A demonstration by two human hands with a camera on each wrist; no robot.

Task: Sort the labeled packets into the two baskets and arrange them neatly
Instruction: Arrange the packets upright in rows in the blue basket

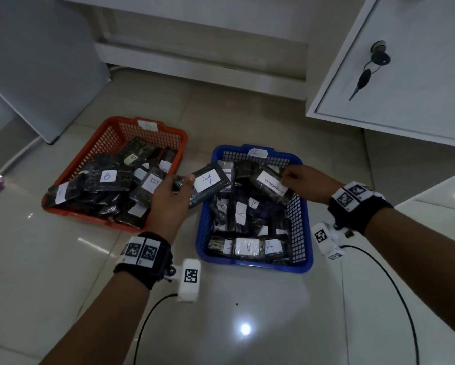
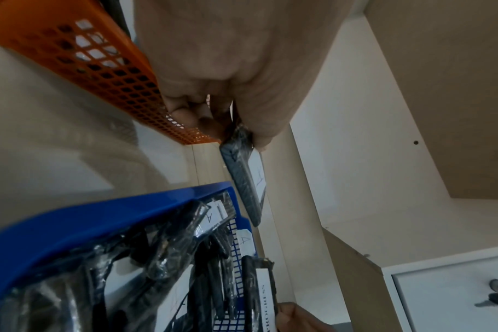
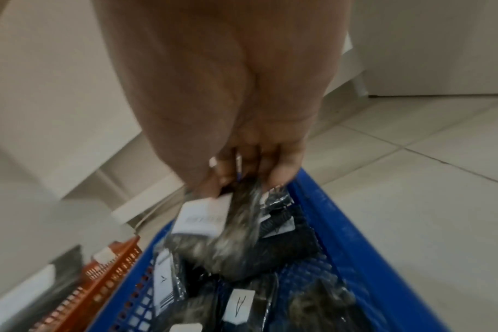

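An orange basket (image 1: 71,164) tagged B holds several dark packets with B labels. To its right stands a blue basket (image 1: 304,225) tagged A, filled with packets labelled A. My left hand (image 1: 172,196) grips a dark packet with an A label (image 1: 208,184) above the blue basket's left rim; the left wrist view shows that packet (image 2: 243,179) edge-on below my left hand (image 2: 230,125). My right hand (image 1: 300,180) pinches the end of another packet with a printed white label (image 1: 270,184) over the basket's far right; the right wrist view shows my right hand (image 3: 242,177) on that packet (image 3: 236,229), blurred.
Both baskets sit on a glossy tiled floor (image 1: 247,312). A white cabinet door with a key in its lock (image 1: 379,55) stands at the back right, and a white unit (image 1: 36,61) at the back left. Cables from the wrist cameras trail over the floor near me.
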